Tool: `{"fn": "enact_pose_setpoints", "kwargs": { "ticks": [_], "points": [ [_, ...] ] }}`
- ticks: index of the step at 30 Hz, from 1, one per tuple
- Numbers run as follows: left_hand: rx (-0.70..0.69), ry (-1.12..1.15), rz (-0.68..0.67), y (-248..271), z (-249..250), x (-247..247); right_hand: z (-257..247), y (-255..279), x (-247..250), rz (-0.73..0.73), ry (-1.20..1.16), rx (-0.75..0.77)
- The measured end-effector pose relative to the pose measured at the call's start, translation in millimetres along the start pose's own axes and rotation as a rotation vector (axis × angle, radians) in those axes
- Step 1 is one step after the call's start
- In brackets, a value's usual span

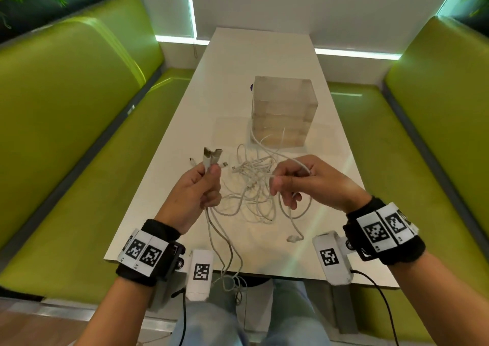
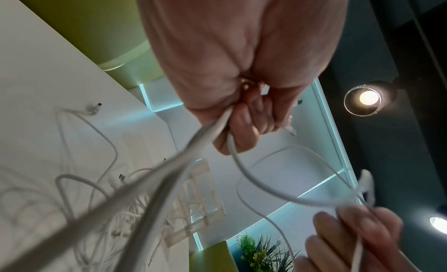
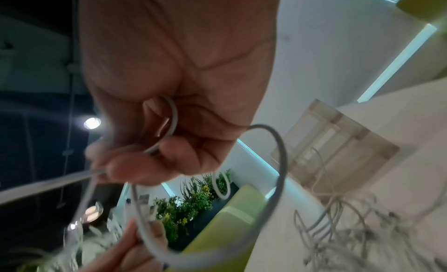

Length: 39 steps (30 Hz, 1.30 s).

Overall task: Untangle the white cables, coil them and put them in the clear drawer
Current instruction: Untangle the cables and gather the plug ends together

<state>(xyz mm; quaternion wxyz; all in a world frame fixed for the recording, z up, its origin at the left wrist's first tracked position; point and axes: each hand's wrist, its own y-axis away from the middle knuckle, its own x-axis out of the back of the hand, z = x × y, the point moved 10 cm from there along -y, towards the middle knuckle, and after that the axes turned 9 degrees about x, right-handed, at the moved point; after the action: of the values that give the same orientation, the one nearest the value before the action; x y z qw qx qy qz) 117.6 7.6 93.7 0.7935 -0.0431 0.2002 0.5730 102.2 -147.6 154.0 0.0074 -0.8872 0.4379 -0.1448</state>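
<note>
White cables [image 1: 248, 186] in both hands [image 1: 195, 189]; tangle on table [image 1: 232, 81]

In the pile of white cables [image 1: 251, 186] on the bench [image 1: 330, 213], single strands cannot be told apart. The drawer unit [image 1: 283, 112] looks hazy; its drawers' contents are unclear. Cable ends hanging past the bench's near edge blur together.

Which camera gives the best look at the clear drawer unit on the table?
The head view: the clear drawer unit stands whole and upright on the white table, beyond the tangled white cables. The right wrist view shows it tilted and partly crossed by a cable; the left wrist view shows it blurred behind cables.
</note>
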Motion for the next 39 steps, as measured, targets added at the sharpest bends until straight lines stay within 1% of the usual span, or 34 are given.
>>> {"fn": "enact_pose_setpoints", "kwargs": {
  "ticks": [3, 4, 5, 7, 9, 12, 16, 18, 21, 23, 24, 25, 26, 28, 29, 30, 31, 32, 34, 37, 38, 39],
  "points": [
    [-0.019, 0.05, 0.037, -0.8, 3.3, 2.3, 19.6, 12.3, -43.5, -0.351, 0.127, -0.148],
    [-0.027, 0.062, 0.038, -1.3, 4.8, 0.2, 30.8, 18.9, -59.9, -0.446, 0.167, -0.206],
    [-0.034, 0.072, 0.041, -1.7, 6.1, -1.1, 41.2, 25.6, -76.1, -0.52, 0.194, -0.253],
    [-0.052, 0.1, 0.039, -2.0, 8.9, -2.3, 60.2, 37.9, -101.7, -0.617, 0.247, -0.318],
    [-0.066, 0.119, 0.025, -2.0, 10.8, -3.3, 79.6, 50.0, -113.5, -0.67, 0.314, -0.375],
    [-0.072, 0.101, 0.03, -0.4, 12.7, -2.0, 97.2, 63.8, -113.3, -0.709, 0.322, -0.501],
    [-0.066, 0.09, 0.061, -0.2, 15.7, 2.6, 109.1, 70.2, -83.7, -0.713, 0.454, -0.641],
    [-0.068, 0.084, 0.068, -0.5, 17.4, 3.4, 113.8, 74.7, -71.2, -0.705, 0.461, -0.713],
    [-0.069, 0.075, 0.057, -1.5, 17.7, 0.7, 118.7, 87.1, -55.6, -0.742, 0.529, -0.827],
    [-0.072, 0.075, 0.049, -1.8, 18.1, 0.1, 117.6, 93.8, -43.1, -0.72, 0.577, -0.892],
    [-0.074, 0.076, 0.047, -1.8, 18.5, 0.8, 116.0, 93.1, -33.9, -0.666, 0.612, -0.896],
    [-0.076, 0.08, 0.048, -1.9, 18.8, 1.8, 115.1, 88.2, -22.0, -0.579, 0.661, -0.864],
    [-0.079, 0.084, 0.05, -2.2, 19.4, 2.8, 113.9, 79.4, -7.7, -0.449, 0.706, -0.803],
    [-0.08, 0.091, 0.05, -2.6, 19.5, 3.6, 108.2, 61.7, 20.3, -0.111, 0.692, -0.644],
    [-0.08, 0.091, 0.046, -2.9, 19.6, 2.7, 107.2, 55.5, 31.5, 0.024, 0.681, -0.569],
    [-0.081, 0.089, 0.041, -3.0, 19.6, 1.6, 109.7, 51.0, 39.2, 0.103, 0.689, -0.517],
    [-0.081, 0.088, 0.034, -3.0, 19.6, 0.2, 115.4, 48.1, 43.0, 0.131, 0.701, -0.502],
    [-0.081, 0.087, 0.029, -2.7, 19.5, -0.9, 123.6, 46.5, 42.8, 0.126, 0.7, -0.513],
    [-0.083, 0.079, 0.023, -2.1, 20.4, -2.0, 140.8, 43.7, 33.5, 0.058, 0.675, -0.547],
    [-0.083, 0.063, 0.032, -1.2, 20.5, -2.2, 141.1, 36.8, 17.4, 0.021, 0.638, -0.464],
    [-0.085, 0.064, 0.04, -1.3, 20.4, -1.2, 137.9, 36.0, 9.1, -0.003, 0.595, -0.443],
    [-0.088, 0.067, 0.05, -1.5, 20.6, 0.7, 136.5, 36.4, -2.9, -0.06, 0.525, -0.438]
  ]
}}
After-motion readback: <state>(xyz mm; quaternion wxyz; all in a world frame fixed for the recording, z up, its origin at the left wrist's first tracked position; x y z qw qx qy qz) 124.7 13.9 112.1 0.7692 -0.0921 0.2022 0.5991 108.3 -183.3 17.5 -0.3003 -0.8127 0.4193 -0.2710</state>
